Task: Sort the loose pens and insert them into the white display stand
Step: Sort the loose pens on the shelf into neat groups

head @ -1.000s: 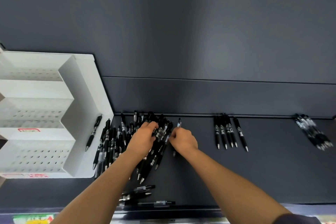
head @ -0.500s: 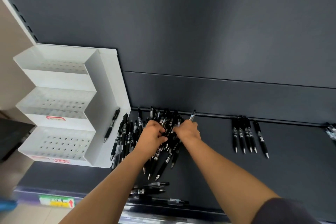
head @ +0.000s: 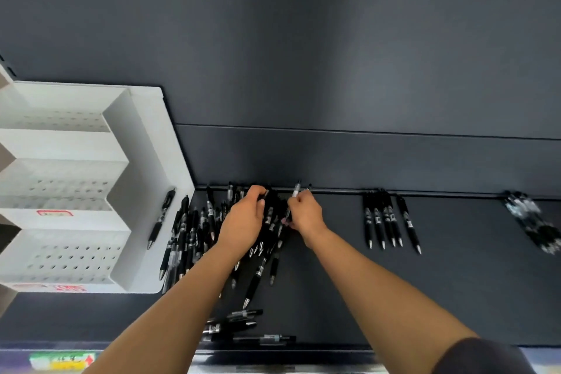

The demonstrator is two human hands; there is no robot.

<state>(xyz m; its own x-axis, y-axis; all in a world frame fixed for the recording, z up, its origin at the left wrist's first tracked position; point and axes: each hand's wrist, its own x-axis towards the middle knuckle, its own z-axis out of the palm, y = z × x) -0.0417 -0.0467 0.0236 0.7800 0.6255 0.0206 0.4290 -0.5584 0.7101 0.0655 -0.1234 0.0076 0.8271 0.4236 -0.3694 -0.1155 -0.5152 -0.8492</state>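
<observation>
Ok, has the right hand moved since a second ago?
Yes. The right hand, pinching a slim black pen, has shifted back toward the dark shelf's rear ledge; the pen's top now crosses that ledge.

Both bare forearms reach forward from the lower edge of the view and draw close together at the wrists. The left grip (head: 246, 222) lies back-up with a straight wrist, its fingers (head: 258, 191) curled down at the far end around a bunch of pens (head: 271, 209). The right grip (head: 306, 215) sits just beside it, knuckles up, its fingers bent inward and pinching one pen (head: 296, 191) whose end sticks out above the fist. A dark sleeve (head: 479, 355) covers the right upper arm.
</observation>
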